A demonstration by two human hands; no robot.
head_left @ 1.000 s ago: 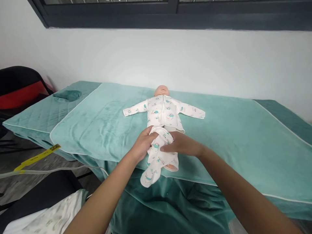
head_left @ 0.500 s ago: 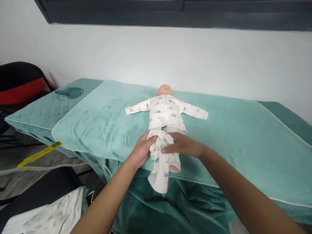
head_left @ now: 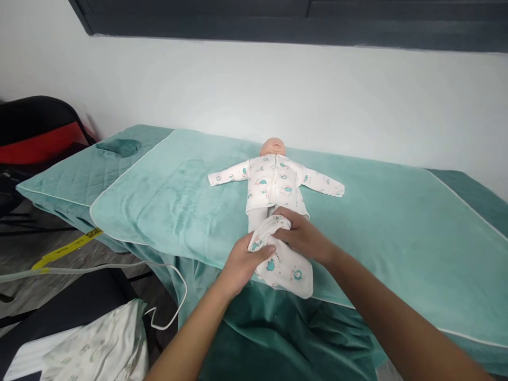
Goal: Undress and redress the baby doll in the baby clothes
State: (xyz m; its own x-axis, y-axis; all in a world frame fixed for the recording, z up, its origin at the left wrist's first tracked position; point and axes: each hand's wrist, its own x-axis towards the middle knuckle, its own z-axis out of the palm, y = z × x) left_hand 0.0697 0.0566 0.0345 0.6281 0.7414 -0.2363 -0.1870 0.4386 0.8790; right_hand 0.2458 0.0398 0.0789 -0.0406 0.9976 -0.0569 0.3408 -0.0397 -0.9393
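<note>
A baby doll (head_left: 273, 147) lies on its back on the green covered bed, its head toward the wall. It wears a white printed baby shirt (head_left: 266, 185) with the sleeves spread out. Below the hem its pale legs (head_left: 257, 217) show; the lower part is covered by white printed baby pants (head_left: 291, 267). My left hand (head_left: 243, 262) grips the left edge of the bunched waistband, thumb on top. On the other side my right hand (head_left: 305, 236) is closed on the upper edge, some fingertips hidden in the cloth. The doll's feet are hidden.
The bed (head_left: 389, 238) stands against a white wall under a dark window frame. At lower left, a folded printed cloth (head_left: 97, 341) lies on a dark chair (head_left: 79, 299). A white cable (head_left: 130, 265) with a yellow tag (head_left: 67, 248) crosses beside the bed.
The pants' loose end has swung from the left to the right, over the doll's lower legs. Both hands have moved slightly, keeping hold of the cloth. The view has shifted a little.
</note>
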